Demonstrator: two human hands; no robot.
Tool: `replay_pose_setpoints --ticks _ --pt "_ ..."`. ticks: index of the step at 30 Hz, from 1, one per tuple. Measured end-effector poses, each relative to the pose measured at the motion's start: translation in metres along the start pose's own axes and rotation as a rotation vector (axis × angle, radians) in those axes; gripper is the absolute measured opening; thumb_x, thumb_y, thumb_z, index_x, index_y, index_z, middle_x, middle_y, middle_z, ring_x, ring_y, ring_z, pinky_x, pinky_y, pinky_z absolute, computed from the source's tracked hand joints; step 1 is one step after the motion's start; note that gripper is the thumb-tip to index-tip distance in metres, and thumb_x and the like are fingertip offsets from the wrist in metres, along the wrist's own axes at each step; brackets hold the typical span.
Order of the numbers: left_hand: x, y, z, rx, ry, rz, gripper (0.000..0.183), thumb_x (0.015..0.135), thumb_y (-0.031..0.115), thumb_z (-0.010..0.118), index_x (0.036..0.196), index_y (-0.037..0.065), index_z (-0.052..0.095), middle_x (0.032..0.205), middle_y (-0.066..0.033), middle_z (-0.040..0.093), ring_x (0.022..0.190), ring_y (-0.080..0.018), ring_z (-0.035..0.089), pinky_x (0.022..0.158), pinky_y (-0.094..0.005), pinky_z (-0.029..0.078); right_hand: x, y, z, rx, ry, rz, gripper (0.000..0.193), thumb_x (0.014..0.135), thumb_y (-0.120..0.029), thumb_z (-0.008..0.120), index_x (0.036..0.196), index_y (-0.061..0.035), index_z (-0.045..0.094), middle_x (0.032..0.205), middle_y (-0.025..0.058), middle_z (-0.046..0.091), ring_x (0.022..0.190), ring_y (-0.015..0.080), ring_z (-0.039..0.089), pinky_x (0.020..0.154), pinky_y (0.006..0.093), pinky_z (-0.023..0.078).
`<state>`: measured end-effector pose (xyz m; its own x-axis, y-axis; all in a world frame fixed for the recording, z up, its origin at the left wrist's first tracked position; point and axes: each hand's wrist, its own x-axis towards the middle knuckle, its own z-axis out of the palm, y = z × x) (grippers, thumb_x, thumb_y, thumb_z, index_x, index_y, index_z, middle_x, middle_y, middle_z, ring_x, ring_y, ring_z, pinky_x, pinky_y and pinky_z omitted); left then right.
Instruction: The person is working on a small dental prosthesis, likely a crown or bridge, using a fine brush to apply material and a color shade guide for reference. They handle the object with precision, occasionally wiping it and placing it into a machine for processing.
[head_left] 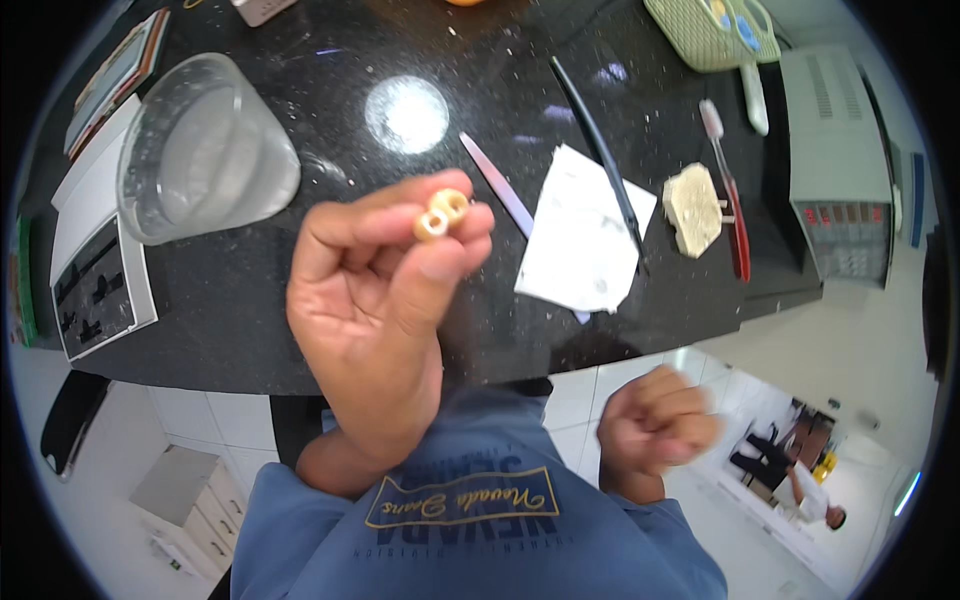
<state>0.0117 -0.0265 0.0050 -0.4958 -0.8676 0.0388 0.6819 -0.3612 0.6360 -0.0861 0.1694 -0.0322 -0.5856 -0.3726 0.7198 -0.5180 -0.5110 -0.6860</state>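
My left hand (pixel 370 290) is raised over the dark countertop. Its thumb and fingertips pinch a small pair of joined dental crowns (pixel 440 215), cream-yellow, with two hollow openings facing up. Past the counter's front edge on the right, my right hand (pixel 660 425) is curled into a loose fist, a little blurred, and no object shows in it. Just beyond the left hand lies a pinkish flat strip (pixel 497 185), partly under a crumpled white paper (pixel 580 240). Across that paper rests a slim black tool (pixel 600 150).
A cloudy plastic tub (pixel 210 150) stands left, beside a white device (pixel 105 280). Rightward lie a beige plaster dental model (pixel 693 210) with pins and a red-handled toothbrush (pixel 735 215). A grey box with displays (pixel 840 170) and a green basket (pixel 700 35) stand beyond. Another person (pixel 810 495) is far off.
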Motion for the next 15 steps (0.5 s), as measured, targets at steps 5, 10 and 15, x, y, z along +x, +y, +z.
replay_pose_setpoints --ticks 5,10,15 --pt "0.0 -0.002 -0.003 0.107 -0.147 -0.029 0.019 0.096 0.004 0.063 0.115 0.002 0.058 0.124 -0.0183 0.062 0.109 -0.0198 0.067 0.095 -0.026 0.057 -0.152 0.048 -0.018 -0.815 -0.552 0.668 0.028 0.093 -0.015 0.055 0.111 0.0021 0.066 0.111 0.0215 0.068 0.104 0.0362 0.065 0.094 0.0438 0.049" --pt "0.002 -0.005 -0.005 0.166 -0.164 -0.032 0.02 0.096 0.003 0.063 0.115 0.001 0.058 0.127 -0.0203 0.061 0.111 -0.0209 0.066 0.099 -0.0269 0.056 -0.149 0.07 0.036 -0.719 -1.258 0.472 0.03 0.093 -0.017 0.053 0.111 0.0027 0.066 0.112 0.0193 0.066 0.105 0.0318 0.064 0.094 0.0457 0.049" --pt "0.004 -0.006 -0.001 0.134 -0.149 0.004 0.02 0.094 0.001 0.066 0.111 -0.003 0.057 0.114 -0.0187 0.067 0.108 -0.0238 0.068 0.097 -0.0324 0.057 -0.139 0.059 0.025 -0.701 -1.231 0.347 0.037 0.092 -0.015 0.054 0.123 0.0055 0.061 0.127 0.0215 0.062 0.121 0.0322 0.059 0.107 0.0438 0.044"
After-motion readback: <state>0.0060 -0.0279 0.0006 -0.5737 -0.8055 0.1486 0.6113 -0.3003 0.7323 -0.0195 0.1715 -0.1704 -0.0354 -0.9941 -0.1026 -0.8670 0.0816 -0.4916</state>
